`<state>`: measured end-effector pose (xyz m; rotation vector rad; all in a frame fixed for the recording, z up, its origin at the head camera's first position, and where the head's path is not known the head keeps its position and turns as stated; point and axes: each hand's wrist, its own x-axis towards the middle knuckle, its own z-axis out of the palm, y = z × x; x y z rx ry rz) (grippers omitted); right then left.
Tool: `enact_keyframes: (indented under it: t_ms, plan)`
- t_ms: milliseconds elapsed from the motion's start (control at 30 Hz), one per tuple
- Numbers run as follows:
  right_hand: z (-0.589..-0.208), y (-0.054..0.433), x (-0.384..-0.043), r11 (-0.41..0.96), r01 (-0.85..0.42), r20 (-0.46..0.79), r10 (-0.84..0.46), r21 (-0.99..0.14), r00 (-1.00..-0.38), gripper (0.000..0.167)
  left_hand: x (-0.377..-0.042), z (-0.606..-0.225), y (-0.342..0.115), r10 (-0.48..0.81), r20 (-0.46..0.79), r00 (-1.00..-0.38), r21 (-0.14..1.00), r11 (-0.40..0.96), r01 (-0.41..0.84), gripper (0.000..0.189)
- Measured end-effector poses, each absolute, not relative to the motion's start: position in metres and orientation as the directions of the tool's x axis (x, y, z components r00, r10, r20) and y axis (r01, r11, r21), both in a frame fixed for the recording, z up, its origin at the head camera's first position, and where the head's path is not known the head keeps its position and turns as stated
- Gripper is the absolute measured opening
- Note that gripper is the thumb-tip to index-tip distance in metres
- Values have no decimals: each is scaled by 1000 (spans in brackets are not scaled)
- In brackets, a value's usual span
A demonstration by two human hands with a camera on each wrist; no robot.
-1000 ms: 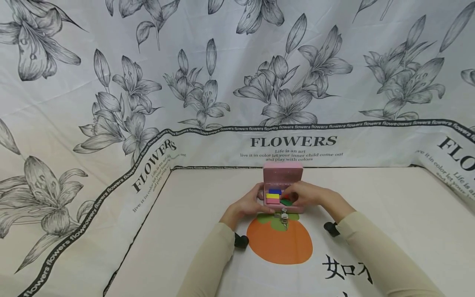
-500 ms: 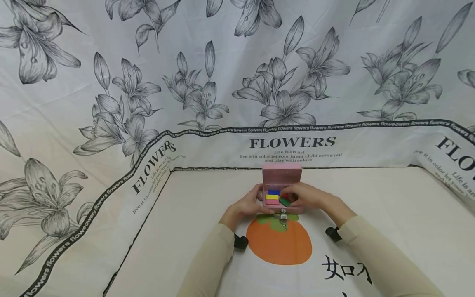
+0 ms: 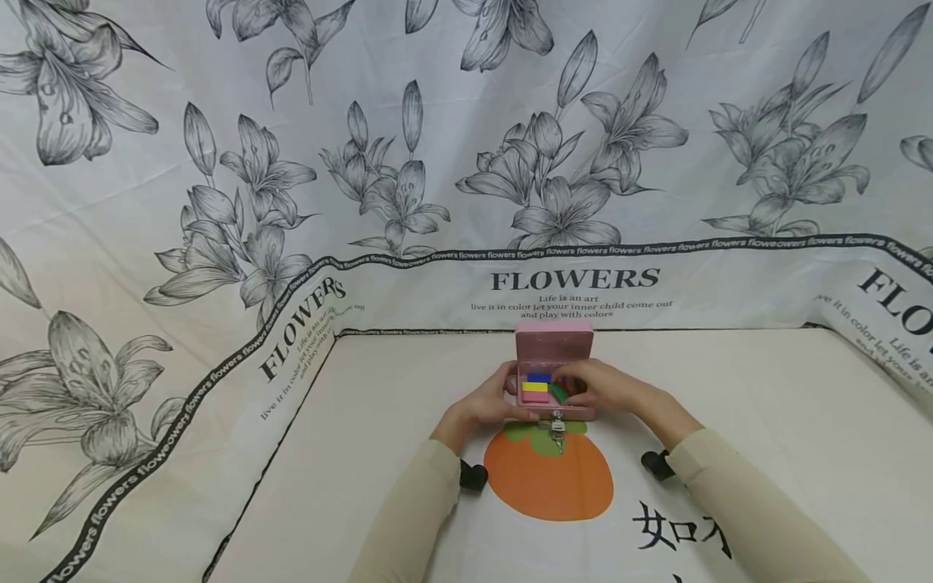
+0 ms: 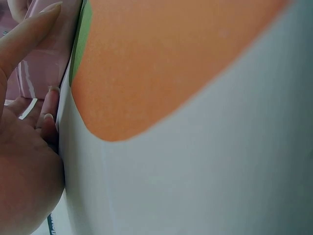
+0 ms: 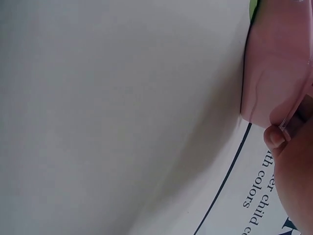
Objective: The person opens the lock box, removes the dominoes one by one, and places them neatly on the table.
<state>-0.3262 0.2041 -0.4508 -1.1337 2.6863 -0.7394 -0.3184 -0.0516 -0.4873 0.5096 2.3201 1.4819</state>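
Observation:
A small pink metal cash box [image 3: 555,412] stands with its lid [image 3: 555,343] raised, keys [image 3: 557,433] hanging at its front lock. My left hand [image 3: 484,401] holds the box's left side, thumb along the front and fingers at the side wall. Inside lie a blue block [image 3: 539,378], a yellow block [image 3: 534,387] and a pink block [image 3: 535,397], all on the left. Reaching over the right wall, my right hand [image 3: 598,384] pinches a tilted green block [image 3: 558,393] between thumb and finger. Its fingers partly hide the box's right half.
The box rests on a pale tablecloth [image 3: 394,413] printed with an orange persimmon [image 3: 550,478]. Close behind the lid rises a flower-printed cloth wall [image 3: 408,283]. Black wrist mounts show below the left wrist [image 3: 474,475] and right wrist [image 3: 658,465].
The green block has turned from lying nearly flat to a steeper slant under my right fingers, which have shifted slightly. My left hand has stayed on the box.

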Motion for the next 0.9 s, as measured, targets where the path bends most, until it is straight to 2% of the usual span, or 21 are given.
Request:
enact_keyframes:
  t_ms: [400,900]
  plan:
    - [-456,205,-323,597,-562,100,-629,-573,-771,35,-319,-487,-51,468,-92,-879,913,393,113,94]
    - [-445,201,-311,635,-519,161,-533,-572,-831,43,-320,-487,-52,471,-110,-876,915,393,97,95]
